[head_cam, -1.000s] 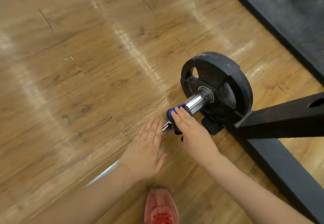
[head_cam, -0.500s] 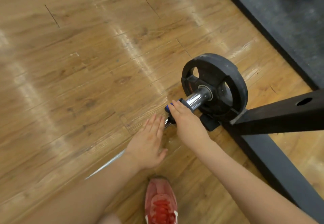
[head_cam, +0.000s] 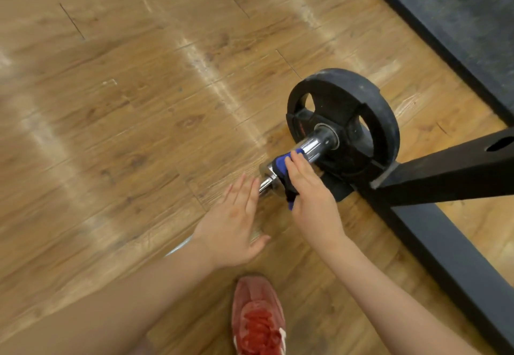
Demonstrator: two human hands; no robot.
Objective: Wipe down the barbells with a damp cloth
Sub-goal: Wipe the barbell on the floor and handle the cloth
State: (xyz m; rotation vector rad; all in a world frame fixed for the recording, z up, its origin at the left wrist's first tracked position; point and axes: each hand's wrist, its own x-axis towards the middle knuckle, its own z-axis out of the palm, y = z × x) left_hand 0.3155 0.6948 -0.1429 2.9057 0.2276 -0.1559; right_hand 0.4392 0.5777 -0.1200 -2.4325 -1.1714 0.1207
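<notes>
The barbell (head_cam: 314,147) lies low over the wooden plank floor (head_cam: 125,132), right of the middle of the view. Its sleeve is a thick, shiny chrome cylinder, and it passes through the hole of a round black rubber plate (head_cam: 358,121) that has oval grip openings. The thinner steel shaft goes toward the near left and is hidden under the left forearm.

The right hand (head_cam: 313,196) holds a blue cloth (head_cam: 282,164) on the near end of the sleeve; its fingers are together and curled over the cloth, pressing it around the metal. The left hand (head_cam: 236,224) is flat, with straight fingers close together and the thumb spread out, just left of the shaft; I cannot tell if it touches the shaft.

A black metal frame (head_cam: 445,176) with a matte surface stands to the right, touching the plate. A red shoe (head_cam: 258,318) with red laces is at the near edge.
</notes>
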